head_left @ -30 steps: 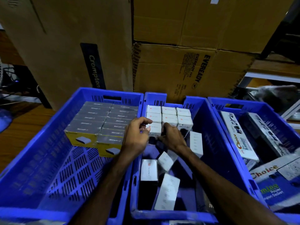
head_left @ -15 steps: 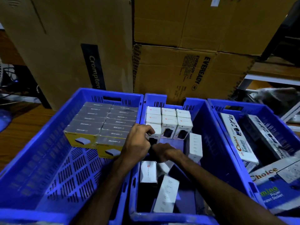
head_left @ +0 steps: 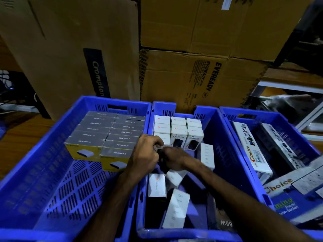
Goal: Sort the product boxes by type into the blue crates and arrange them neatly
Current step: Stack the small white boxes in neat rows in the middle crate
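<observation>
The middle blue crate [head_left: 225, 137] holds a neat block of small white boxes [head_left: 178, 126] at its far end. My left hand [head_left: 145, 154] curls its fingers on the front-left white box [head_left: 162, 137] of that block. My right hand [head_left: 174, 159] is curled low against the same box's front, its fingertips hidden behind my left hand. Loose white boxes [head_left: 176, 208] lie tumbled in the near half of this crate. The left blue crate [head_left: 43, 172] has grey-topped yellow boxes [head_left: 108, 135] packed in rows at its far end.
The right blue crate [head_left: 272, 116] holds long "Choice" socket boxes [head_left: 251, 151] lying at angles. Tall cardboard cartons [head_left: 192, 81] stand right behind the crates. A wooden surface [head_left: 21, 133] shows at the left. The left crate's near half shows bare slotted floor.
Both hands have lowered the white box into the front-left spot of the block. They now sit lower against its front, and the right hand has slid further under the left.
</observation>
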A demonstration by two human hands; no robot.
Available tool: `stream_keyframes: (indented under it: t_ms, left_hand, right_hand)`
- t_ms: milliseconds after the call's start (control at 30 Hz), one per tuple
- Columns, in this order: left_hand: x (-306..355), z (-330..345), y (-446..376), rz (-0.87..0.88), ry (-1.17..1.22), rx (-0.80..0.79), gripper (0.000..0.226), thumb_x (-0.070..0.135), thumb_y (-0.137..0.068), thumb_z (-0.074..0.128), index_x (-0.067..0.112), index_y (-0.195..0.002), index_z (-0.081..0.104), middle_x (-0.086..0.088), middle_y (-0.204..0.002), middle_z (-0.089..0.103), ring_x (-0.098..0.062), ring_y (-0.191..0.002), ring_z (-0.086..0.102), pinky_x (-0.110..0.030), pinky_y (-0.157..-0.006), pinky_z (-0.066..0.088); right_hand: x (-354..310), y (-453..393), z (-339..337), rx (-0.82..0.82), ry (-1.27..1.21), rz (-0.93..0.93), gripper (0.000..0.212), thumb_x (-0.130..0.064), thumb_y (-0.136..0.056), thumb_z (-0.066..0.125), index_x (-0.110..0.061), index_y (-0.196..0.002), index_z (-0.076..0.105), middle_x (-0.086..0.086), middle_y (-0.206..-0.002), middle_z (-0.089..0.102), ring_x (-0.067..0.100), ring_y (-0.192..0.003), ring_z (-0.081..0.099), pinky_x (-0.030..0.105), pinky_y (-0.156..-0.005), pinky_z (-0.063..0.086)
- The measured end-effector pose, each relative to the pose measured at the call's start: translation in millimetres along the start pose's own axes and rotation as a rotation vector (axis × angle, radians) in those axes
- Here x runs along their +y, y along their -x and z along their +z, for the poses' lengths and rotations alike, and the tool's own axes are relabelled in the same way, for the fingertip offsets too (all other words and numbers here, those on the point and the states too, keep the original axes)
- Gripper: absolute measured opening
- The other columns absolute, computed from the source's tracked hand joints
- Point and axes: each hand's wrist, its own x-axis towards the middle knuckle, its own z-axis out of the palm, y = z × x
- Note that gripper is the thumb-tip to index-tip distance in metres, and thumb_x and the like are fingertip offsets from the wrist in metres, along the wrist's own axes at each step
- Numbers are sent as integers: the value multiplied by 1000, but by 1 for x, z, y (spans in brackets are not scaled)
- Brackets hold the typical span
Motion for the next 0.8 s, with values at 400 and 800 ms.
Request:
stream_keyframes:
  t_ms: [400, 800]
  left_hand:
    - [3, -1, 3, 124, -58, -18, 32, -7, -87, 58, 14, -98, 79, -5, -97, 75, -23, -105, 60, -37, -89, 51]
    - [28, 12, 21, 164, 203, -135, 50, 21, -90, 77, 31, -136, 62, 14, -126, 63, -2, -111, 62, -19, -87, 55]
  right_hand:
    - [68, 31, 3, -153, 70, -17, 79, -17, -85, 78, -33, -153, 42, -3, -155, 46, 22, -143, 43, 37, -108, 41]
    - [81, 96, -87, 66, -490, -43, 65, -48, -76, 89, -31, -132, 63, -10, -124, 67, 5, -108, 64, 26, -91, 53]
